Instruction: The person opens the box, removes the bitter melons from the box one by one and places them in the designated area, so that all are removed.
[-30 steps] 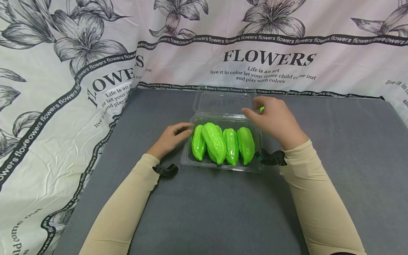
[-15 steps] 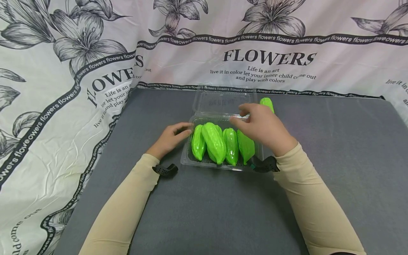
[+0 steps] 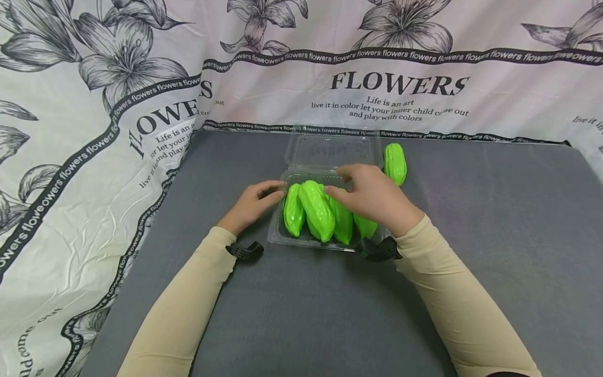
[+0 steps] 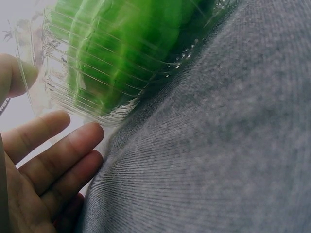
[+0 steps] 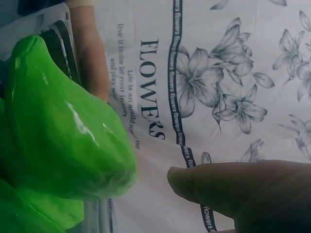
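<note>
In the head view a clear plastic clamshell box (image 3: 278, 237) lies with its lid folded back. Several glossy, bright green, ridged fruits sit in it, tapered at their ends. One fruit (image 3: 317, 209) lies slanted on top of the others. My left hand (image 3: 252, 204) rests at the box's left side, its fingertips right at the wall; the left wrist view shows those fingers (image 4: 63, 155) loosely extended. Above the box's right half hovers my right hand (image 3: 372, 196), thumb and fingers apart with nothing between them. It hides part of the right-hand fruits. In the right wrist view the thumb (image 5: 204, 184) points toward a fruit (image 5: 73, 126).
Behind the right hand another green fruit (image 3: 395, 163) lies on the grey tabletop (image 3: 306, 314), beside the transparent lid (image 3: 325, 149). A white cloth printed with flowers (image 3: 395, 104) hangs along the back and the left side.
My right hand has moved left and toward me, from beside the lid to over the box. It has come away from the loose fruit at the back right, now uncovered. The left hand stays still.
</note>
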The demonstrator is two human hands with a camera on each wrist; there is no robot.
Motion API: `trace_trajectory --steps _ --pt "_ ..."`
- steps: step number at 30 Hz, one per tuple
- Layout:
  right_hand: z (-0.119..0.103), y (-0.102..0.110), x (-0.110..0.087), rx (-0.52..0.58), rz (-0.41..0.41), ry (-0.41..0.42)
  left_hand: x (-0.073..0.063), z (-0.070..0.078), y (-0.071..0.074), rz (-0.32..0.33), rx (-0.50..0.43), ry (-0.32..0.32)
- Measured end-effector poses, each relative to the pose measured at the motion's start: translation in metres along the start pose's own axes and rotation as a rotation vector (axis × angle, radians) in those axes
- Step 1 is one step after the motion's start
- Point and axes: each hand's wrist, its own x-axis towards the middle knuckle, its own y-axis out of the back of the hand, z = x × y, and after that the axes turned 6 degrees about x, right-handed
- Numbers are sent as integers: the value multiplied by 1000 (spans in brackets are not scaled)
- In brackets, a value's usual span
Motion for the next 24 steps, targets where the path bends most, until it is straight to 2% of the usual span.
trace_trajectory --steps 9,19,24 --pt "0 -9 3 28 -55 67 1 1 0 3 3 -3" --pt "-1 -15 5 26 -96 35 2 1 0 4 8 -3" --pt "0 -17 7 43 -108 45 2 1 0 3 7 -1"
